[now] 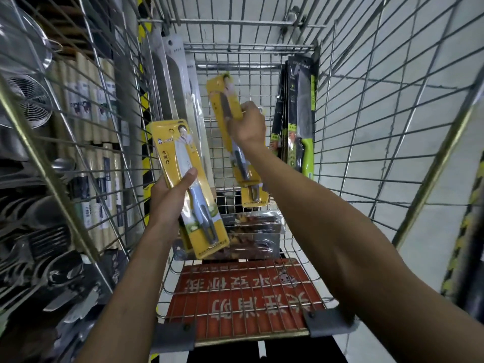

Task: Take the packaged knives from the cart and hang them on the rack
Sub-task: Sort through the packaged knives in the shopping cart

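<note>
Yellow-carded knife pack (187, 179) gripped in left hand (167, 200), second yellow pack (230, 132) gripped in right hand (247, 124), both held above wire cart (366, 127); green-handled knife packs (301, 119) lean at cart's far right corner.

Dim, flat light, brightest on the pale tiled surface (419, 61) at two o'clock. The wire-mesh metal cart (248, 336) bows at the edges; glare on shiny clear packets (251, 227) at six, blur at eight.
</note>
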